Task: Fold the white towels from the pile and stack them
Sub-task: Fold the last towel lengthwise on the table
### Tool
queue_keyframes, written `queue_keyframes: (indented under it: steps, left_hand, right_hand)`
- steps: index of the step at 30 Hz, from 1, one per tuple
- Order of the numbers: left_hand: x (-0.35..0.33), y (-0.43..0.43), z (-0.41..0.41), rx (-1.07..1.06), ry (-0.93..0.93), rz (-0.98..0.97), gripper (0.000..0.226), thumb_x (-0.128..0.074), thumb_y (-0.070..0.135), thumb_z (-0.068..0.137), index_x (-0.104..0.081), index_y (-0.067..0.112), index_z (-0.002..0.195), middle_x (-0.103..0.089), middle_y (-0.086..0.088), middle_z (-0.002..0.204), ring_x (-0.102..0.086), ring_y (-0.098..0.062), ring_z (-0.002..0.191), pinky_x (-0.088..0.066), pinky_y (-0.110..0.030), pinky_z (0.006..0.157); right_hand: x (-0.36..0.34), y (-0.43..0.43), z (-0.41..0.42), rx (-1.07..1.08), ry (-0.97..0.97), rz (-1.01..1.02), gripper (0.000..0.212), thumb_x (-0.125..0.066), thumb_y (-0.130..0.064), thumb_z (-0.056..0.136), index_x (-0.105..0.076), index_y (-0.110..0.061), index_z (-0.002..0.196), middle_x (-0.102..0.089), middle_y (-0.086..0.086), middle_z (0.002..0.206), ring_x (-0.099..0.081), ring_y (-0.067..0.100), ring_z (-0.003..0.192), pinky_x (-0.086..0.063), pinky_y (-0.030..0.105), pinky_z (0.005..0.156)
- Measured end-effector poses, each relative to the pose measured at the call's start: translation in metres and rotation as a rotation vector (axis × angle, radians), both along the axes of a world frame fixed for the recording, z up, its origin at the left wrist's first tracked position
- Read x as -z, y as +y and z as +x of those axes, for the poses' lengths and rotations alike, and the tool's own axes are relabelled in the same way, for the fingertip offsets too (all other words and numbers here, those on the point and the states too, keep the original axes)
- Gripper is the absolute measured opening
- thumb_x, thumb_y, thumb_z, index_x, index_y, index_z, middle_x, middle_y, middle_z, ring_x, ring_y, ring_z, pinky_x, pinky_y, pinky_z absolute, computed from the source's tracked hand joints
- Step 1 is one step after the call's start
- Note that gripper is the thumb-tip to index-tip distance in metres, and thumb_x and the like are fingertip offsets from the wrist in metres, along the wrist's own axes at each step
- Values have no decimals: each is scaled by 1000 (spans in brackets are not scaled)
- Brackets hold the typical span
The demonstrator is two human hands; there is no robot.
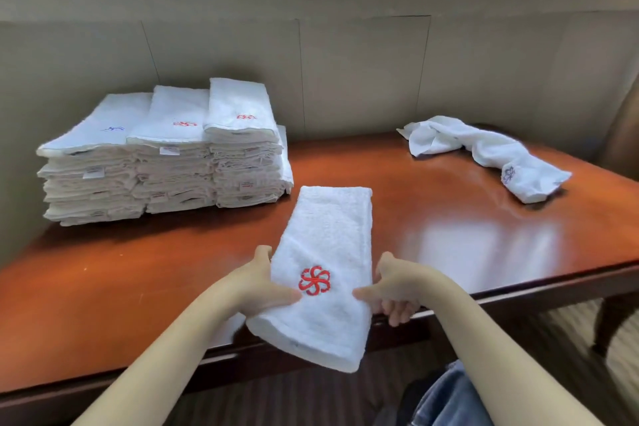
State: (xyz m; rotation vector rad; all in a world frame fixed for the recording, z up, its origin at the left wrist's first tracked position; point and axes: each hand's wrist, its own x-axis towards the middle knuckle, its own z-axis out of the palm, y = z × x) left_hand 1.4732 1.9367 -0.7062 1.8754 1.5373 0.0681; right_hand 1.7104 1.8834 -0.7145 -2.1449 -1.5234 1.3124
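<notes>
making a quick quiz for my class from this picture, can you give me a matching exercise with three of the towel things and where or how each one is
Things:
1. folded towel with the red logo
2. crumpled towel
3. towel stacks

Places or states:
a. piled at the far left of the table
b. lying unfolded at the far right
c. gripped at its sides by the left hand and the right hand, at the near edge

Pairs: 1-c, 2-b, 3-a
</notes>
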Motion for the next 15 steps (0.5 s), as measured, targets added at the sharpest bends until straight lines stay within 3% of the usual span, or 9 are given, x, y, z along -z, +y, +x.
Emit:
queue_keyframes:
  steps: [2,3,4,6,8,11,13,15]
  left_hand:
    - [3,11,-1,64,158,86,114,-74,56,68,-1,26,150,-33,-5,147,-45,-23,127,-39,-29,96]
    - [3,19,1,55,142,85,117,-74,59,68,2,25,151,-24,-8,153,-37,-25,134,-35,-33,102]
    - [1,29,5,-2,48,54,116,-73,59,71,1,21,152,-20,-8,155,-34,-26,137,-34,-33,104]
    - [-2,49,19,-198,-257,-50,103,-70,50,80,-6,11,152,-26,-10,153,-40,-25,132,-41,-29,92]
    - [-3,69,34,-339,-466,-140,89,-72,36,83,-21,3,147,-44,-11,138,-54,-22,111,-47,-28,74]
    - [2,95,53,-347,-335,-129,61,-75,28,80,-46,1,127,-57,-8,103,-55,-17,78,-42,-25,56]
    - [5,113,64,-283,-244,-21,31,-72,27,81,-61,4,100,-62,-8,90,-52,-15,68,-37,-23,53]
    - [7,130,76,-243,-281,87,18,-66,21,83,-57,10,73,-55,-4,72,-49,-16,61,-35,-22,53]
  right_hand:
    - [0,3,2,22,-205,118,51,-69,-43,76,-33,-12,97,-64,1,67,-60,13,44,-48,25,42]
    - [-1,11,3,66,-259,226,46,-66,-40,78,-34,-12,97,-65,2,73,-62,17,53,-50,29,48]
    - [-1,21,5,126,-299,340,39,-61,-36,82,-36,-12,98,-65,5,84,-62,22,67,-49,33,56]
    - [-6,49,6,249,-320,474,28,-53,-31,89,-38,-12,103,-61,11,107,-58,28,93,-41,33,68]
    - [-5,75,4,289,-289,446,38,-51,-32,92,-38,-7,118,-56,14,122,-53,33,112,-42,34,78]
    - [9,106,4,328,-352,390,51,-54,-35,91,-41,-5,131,-50,13,132,-45,33,124,-41,36,97]
    - [13,124,8,416,-371,418,40,-50,-32,92,-52,-8,124,-50,11,131,-43,33,123,-38,35,99]
    - [12,143,14,498,-269,455,18,-47,-28,91,-58,-15,98,-50,12,125,-44,32,116,-39,35,96]
